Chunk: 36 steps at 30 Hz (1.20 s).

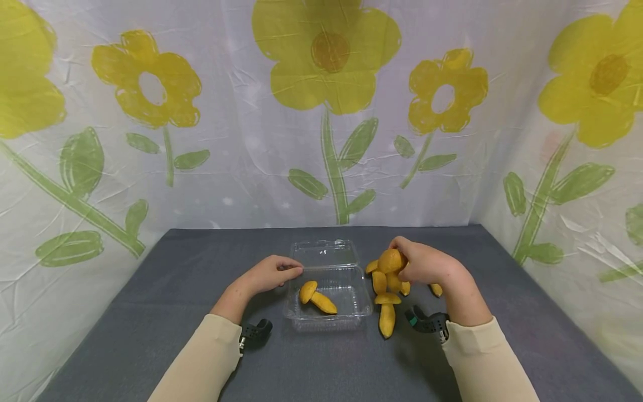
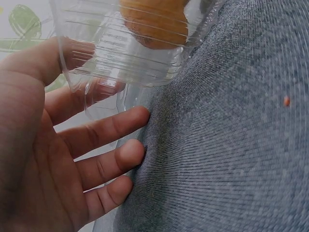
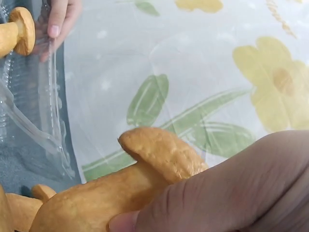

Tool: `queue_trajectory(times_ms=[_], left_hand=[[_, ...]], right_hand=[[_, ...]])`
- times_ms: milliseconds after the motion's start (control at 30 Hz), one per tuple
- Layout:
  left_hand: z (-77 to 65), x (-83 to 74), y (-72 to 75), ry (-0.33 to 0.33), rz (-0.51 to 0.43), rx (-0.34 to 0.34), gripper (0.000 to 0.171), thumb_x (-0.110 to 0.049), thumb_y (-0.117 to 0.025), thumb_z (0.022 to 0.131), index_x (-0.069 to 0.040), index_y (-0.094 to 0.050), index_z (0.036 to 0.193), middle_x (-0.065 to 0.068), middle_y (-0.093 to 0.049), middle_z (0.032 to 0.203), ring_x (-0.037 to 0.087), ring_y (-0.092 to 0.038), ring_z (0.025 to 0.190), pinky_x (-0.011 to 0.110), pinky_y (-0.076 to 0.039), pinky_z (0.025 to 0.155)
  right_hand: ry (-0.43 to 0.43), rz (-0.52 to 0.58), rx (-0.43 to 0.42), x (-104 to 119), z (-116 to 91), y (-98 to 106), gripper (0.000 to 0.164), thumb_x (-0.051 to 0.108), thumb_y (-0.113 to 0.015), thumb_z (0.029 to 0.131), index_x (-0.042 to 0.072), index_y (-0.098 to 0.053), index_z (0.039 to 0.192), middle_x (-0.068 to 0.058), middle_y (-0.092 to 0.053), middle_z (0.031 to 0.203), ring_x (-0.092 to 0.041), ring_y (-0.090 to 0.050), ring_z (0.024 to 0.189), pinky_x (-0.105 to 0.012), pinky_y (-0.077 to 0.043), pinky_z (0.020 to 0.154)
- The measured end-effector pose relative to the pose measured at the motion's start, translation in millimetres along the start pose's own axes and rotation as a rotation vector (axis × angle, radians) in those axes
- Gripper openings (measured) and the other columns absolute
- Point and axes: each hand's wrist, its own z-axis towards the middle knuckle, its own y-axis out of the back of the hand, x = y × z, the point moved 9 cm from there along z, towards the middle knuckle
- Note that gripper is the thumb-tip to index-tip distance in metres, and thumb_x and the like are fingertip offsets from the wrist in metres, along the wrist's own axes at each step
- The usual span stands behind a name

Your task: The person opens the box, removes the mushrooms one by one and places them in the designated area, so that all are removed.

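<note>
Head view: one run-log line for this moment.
left hand: touches clear rectangular plastic box | right hand: grips orange-yellow capped mushroom | box: lid open, another mushroom inside

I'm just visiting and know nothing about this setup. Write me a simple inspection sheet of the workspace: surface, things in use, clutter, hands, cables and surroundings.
Surface: dark gray cloth, textured weave.
Things in use: clear plastic box, lid open at its far side; one yellow mushroom inside; more mushrooms lie to its right, one partly hidden behind the right wrist.
Clutter: a small orange speck on the cloth, seen by the left wrist camera.
Hands: left hand pinches the box's left edge; right hand grips a mushroom outside the box. Each wrist wears a dark band.
Cables: nothing seen.
Surroundings: pale hanging sheet with yellow flowers and green leaves.
</note>
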Motion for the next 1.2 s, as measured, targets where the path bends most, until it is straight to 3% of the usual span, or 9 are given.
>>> queue_trajectory(times_ms=[167,300,767,1200], left_hand=[[1.5,1.5,-1.0,0.009,-0.005,0.003,0.037,-0.036,-0.063,0.104,-0.014,-0.071,0.133,0.003,-0.068,0.127,0.016,-0.066,0.089,0.040,-0.055,0.078],[3.0,2.6,-1.7,0.014,-0.007,0.003,0.037,-0.036,-0.063,0.104,-0.014,-0.071,0.133,0.003,-0.068,0.126,0.016,-0.066,0.089,0.041,-0.056,0.080],[4.1,3.7,-2.4,0.010,-0.003,-0.001,0.037,-0.036,-0.063,0.104,-0.014,-0.071,0.133,0.003,-0.069,0.126,0.016,-0.066,0.088,0.040,-0.055,0.078],[1.1,0.7,-1.4,0.002,0.005,-0.008,0.037,-0.036,-0.063,0.105,-0.014,-0.071,0.133,0.003,-0.069,0.125,0.016,-0.067,0.091,0.040,-0.056,0.080]], right_hand=[[-0.015,0.007,0.015,-3,1,-1,0.066,-0.013,-0.063,0.083,0.008,-0.041,0.142,-0.015,-0.060,0.113,-0.029,-0.059,0.079,-0.038,-0.049,0.067],[-0.034,0.006,0.038,-5,2,-2,0.068,-0.013,-0.060,0.083,0.011,-0.043,0.145,-0.015,-0.059,0.116,-0.030,-0.060,0.079,-0.037,-0.049,0.066],[-0.139,0.059,0.102,-18,1,-11,0.056,-0.018,-0.062,0.078,0.012,-0.045,0.121,-0.015,-0.057,0.100,-0.025,-0.050,0.062,-0.034,-0.045,0.058],[-0.197,-0.014,0.108,-25,0,-11,0.059,-0.017,-0.066,0.075,0.013,-0.053,0.124,-0.013,-0.058,0.097,-0.022,-0.047,0.057,-0.031,-0.037,0.053]])
